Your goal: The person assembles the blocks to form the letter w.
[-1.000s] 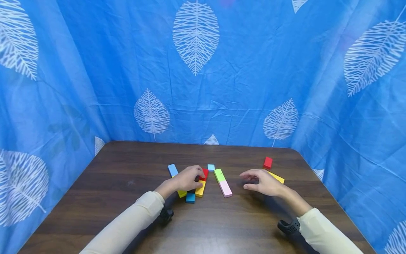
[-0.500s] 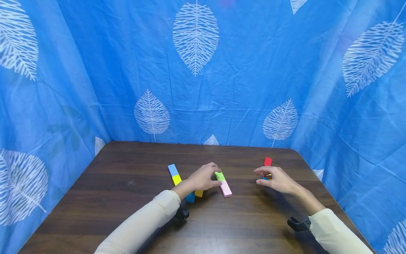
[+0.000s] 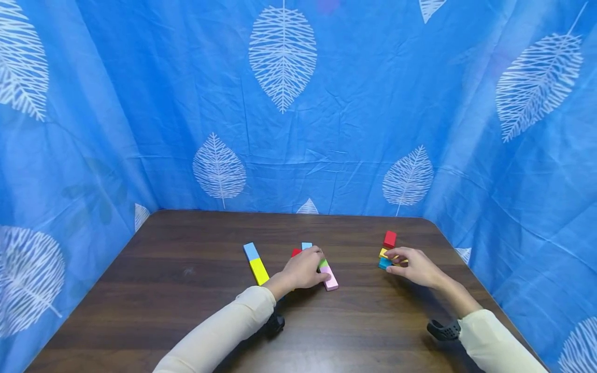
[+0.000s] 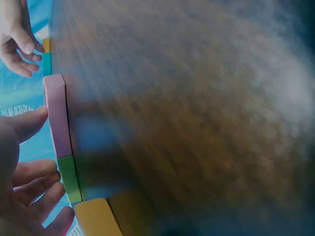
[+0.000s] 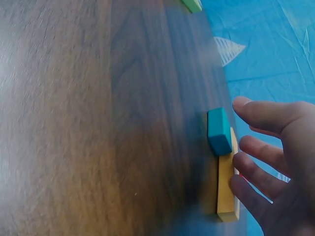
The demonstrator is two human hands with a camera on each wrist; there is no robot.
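My left hand [image 3: 311, 267] hovers over a green and pink bar [image 3: 330, 278] at the table's middle. In the left wrist view its thumb [image 4: 30, 122] lies beside the pink half [image 4: 58, 115] and its relaxed fingers sit by the green half [image 4: 69, 178], gripping nothing. My right hand [image 3: 400, 261] is at the right, fingers spread beside a teal block [image 3: 384, 263] and a yellow bar [image 3: 383, 253]. The right wrist view shows the teal block [image 5: 219, 130] and yellow bar [image 5: 225, 182] just off the fingertips [image 5: 244, 161].
A blue and yellow bar [image 3: 255, 264] lies left of my left hand. A red block [image 3: 296, 252] and a small light blue block [image 3: 306, 245] sit behind it. Another red block [image 3: 389, 239] is beyond my right hand. Blue leaf-print cloth [image 3: 298, 129] walls the brown table [image 3: 186, 290].
My left hand has moved right, from the red and yellow blocks to the green and pink bar. My right hand has moved right and farther, to the teal block and yellow bar.
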